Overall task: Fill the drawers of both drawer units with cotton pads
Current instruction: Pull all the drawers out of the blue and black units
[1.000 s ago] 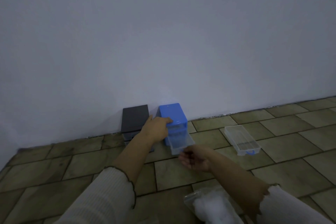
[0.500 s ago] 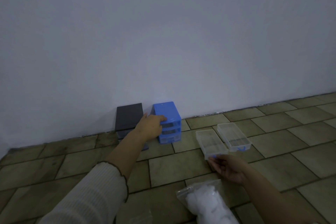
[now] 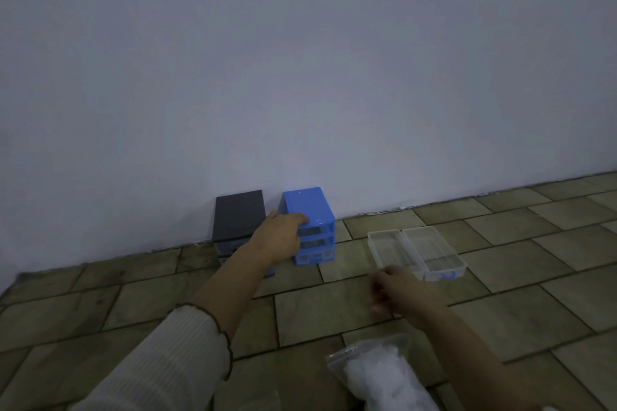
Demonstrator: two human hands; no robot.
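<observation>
Since a moment ago, a second clear drawer (image 3: 390, 248) has been set on the floor (image 3: 500, 310) just beside the first clear drawer (image 3: 434, 252), and the right hand (image 3: 399, 290) is now drawn back from it, fingers loosely curled and grasping nothing. The blue drawer unit (image 3: 309, 215) is steadied by the left hand (image 3: 280, 237), whose fingers are laid over its top front edge. A black drawer unit (image 3: 237, 215) stands just beside it against the wall (image 3: 300, 60). A bag of cotton pads (image 3: 384, 377) lies at the floor's near edge.
</observation>
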